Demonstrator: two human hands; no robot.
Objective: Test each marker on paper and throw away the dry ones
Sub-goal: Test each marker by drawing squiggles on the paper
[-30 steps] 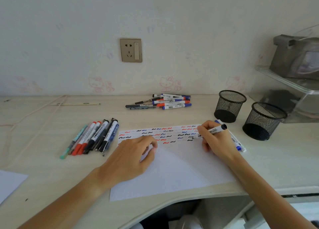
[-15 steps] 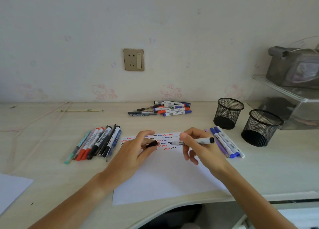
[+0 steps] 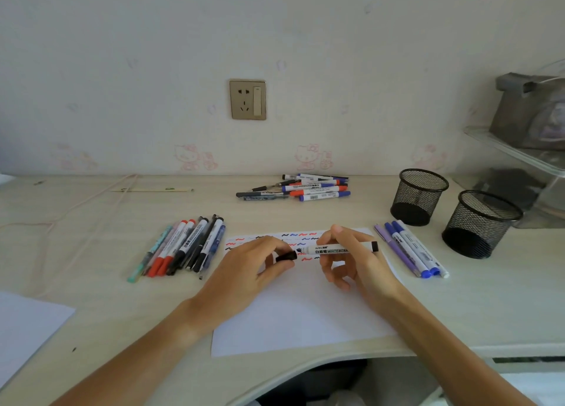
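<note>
Marker (image 3: 339, 248) uncapped, horiz. over paper (image 3: 299, 310); our R hand (image 3: 351, 260) fingers pinch barrel, L hand (image 3: 256, 266) fingers pinch black cap (image 3: 286, 256), just apart from tip.

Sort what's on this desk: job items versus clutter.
Job: whiteboard marker in right hand; cap in left hand; test paper; marker groups.
Clutter: mesh cups, wall socket, cord.
</note>
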